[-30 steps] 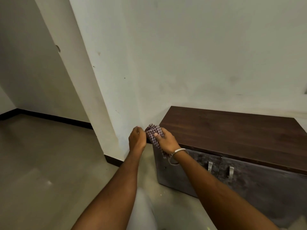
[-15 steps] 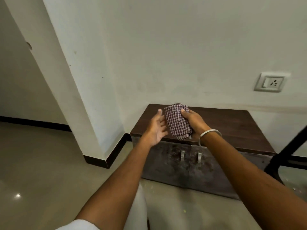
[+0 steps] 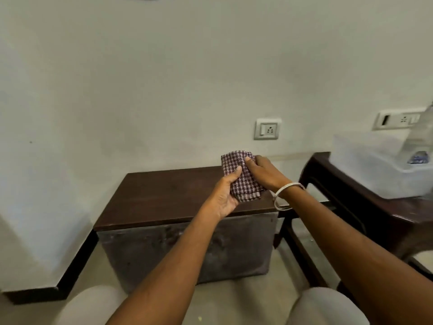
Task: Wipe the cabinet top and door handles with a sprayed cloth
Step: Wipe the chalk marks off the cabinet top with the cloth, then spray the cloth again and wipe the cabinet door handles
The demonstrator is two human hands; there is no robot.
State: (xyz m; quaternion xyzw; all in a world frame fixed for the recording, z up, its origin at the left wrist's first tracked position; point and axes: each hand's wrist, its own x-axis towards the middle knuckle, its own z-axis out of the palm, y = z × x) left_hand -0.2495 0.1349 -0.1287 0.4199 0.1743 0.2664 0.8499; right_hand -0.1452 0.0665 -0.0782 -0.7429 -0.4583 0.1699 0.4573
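Head view: low cabinet with dark brown wooden top (image 3: 168, 195) against the far wall.
Cloth: checked maroon-and-white folded cloth (image 3: 239, 174) is held above the top's right far part.
Hands: left hand (image 3: 225, 195) and right hand (image 3: 264, 172) both grip it, fingers curled.
Handles: hidden behind the arms.
Risk: refolding in mid-air could loosen the cloth and drop it.

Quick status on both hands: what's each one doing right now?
Left hand: gripping the lower part of the checked cloth, thumb over its front.
Right hand: gripping the cloth's upper right edge, fingers curled round it.
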